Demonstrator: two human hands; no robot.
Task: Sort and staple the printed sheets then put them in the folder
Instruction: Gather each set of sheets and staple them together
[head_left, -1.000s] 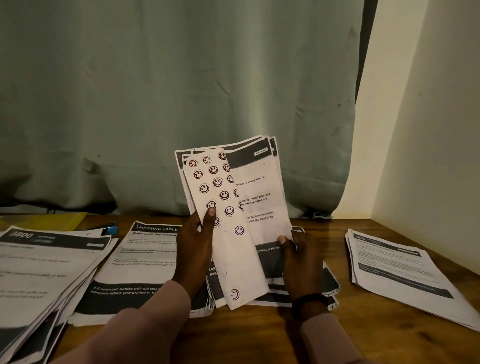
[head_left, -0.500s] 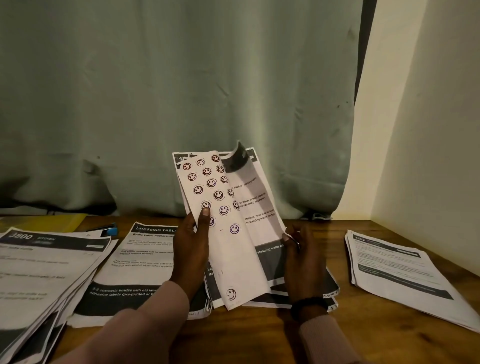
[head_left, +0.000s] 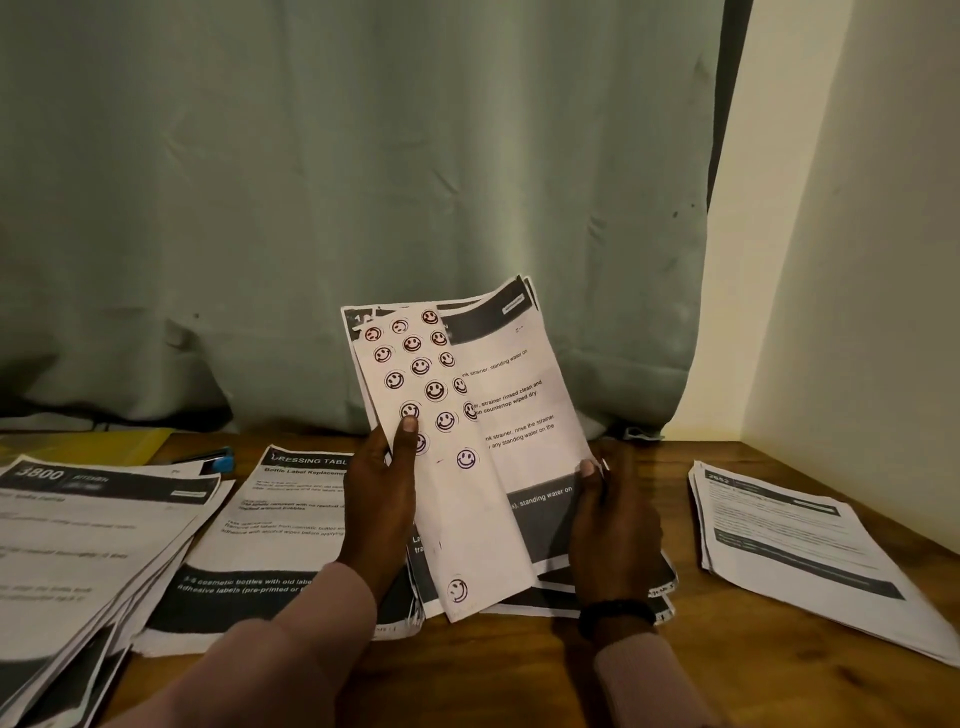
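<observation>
Upright sheaf of white printed sheets (head_left: 519, 415), long axis near-vertical, above the brown wooden table (head_left: 519, 670): left hand (head_left: 379, 499) grips its left edge, right hand (head_left: 613, 525) pinches its lower-right corner.

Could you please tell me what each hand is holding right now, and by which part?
Both hold the sheaf of printed sheets: left hand grips its left edge, thumb on the smiley sticker sheet in front; right hand pinches the lower right edge.

Left hand (head_left: 382, 483) and right hand (head_left: 610, 512) raised, fingers curled, thumbs up.
</observation>
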